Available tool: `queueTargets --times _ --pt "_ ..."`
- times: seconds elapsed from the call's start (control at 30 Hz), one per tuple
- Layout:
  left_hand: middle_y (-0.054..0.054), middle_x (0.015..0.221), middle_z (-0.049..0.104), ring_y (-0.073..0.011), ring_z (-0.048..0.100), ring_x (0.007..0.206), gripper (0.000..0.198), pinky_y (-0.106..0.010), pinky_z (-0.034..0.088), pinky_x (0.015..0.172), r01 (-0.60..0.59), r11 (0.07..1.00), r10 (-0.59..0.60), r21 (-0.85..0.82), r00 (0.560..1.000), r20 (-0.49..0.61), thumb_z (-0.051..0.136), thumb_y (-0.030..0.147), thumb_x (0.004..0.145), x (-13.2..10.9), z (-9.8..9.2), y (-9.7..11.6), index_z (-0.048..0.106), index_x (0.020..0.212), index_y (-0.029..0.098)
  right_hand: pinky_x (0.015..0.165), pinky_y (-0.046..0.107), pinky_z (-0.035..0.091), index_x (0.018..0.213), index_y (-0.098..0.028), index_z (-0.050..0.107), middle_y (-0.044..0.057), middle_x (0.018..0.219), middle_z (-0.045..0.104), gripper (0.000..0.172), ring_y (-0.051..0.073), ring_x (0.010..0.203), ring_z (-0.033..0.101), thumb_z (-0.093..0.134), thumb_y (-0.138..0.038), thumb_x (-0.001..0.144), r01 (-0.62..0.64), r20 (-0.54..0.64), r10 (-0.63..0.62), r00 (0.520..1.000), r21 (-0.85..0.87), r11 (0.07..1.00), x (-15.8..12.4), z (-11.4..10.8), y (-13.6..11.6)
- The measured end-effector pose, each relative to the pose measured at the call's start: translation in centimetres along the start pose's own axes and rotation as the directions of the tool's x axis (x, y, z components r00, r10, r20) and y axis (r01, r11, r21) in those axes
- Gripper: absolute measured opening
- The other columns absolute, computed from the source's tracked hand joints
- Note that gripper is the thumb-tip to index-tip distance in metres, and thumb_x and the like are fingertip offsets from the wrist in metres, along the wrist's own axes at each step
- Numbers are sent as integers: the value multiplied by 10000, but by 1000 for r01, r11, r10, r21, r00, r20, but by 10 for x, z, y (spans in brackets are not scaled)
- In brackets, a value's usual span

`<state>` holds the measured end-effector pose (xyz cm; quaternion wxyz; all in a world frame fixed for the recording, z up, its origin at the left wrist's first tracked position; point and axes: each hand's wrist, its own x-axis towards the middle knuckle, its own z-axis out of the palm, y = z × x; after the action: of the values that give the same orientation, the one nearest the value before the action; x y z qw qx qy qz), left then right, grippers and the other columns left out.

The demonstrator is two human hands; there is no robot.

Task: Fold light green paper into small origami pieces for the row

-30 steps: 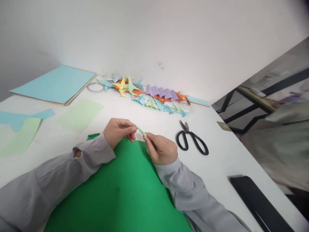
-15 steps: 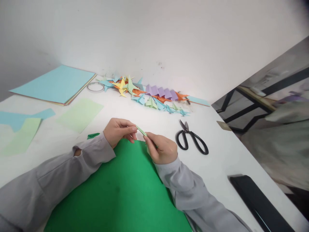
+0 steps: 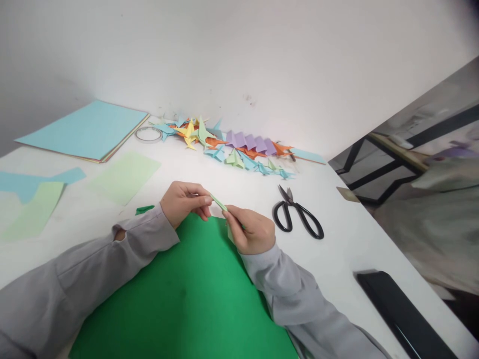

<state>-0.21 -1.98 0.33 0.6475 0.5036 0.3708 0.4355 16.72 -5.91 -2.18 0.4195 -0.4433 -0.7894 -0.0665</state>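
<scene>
left hand (image 3: 185,202) pinches upper end of folded paper (image 3: 218,202), right hand (image 3: 252,229) pinches lower end; likely best to keep both grips light and even, edges lined up. paper spans between the hands: pale green, thin, slanting down rightward. scissors (image 3: 289,201) lie further right on desk (image 3: 318,279).

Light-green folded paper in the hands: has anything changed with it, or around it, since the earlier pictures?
Nothing clearly changed. The left hand and right hand still pinch the light-green folded paper between them, and the black-handled scissors lie where they were.
</scene>
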Motion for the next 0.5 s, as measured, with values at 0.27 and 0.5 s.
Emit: queueTargets --times 0.27,0.5 --pt "-4 447 581 -105 535 397 163 -228 479 398 -24 999 25 35 1000 -11 696 248 600 1 1 0 612 593 109 510 217 429 854 -154 669 20 592 662 180 118 517 592 497 -187 814 -22 4 22 1000 11 1000 0 -1 -3" --pt "-13 460 585 -122 554 427 195 -231 485 380 33 999 -32 17 998 -49 720 263 576 0 4 -3 636 627 94 450 250 344 816 -114 667 17 484 603 139 108 427 501 543 -169 788 155 -62 -176 982 -257 954 5 -5 1"
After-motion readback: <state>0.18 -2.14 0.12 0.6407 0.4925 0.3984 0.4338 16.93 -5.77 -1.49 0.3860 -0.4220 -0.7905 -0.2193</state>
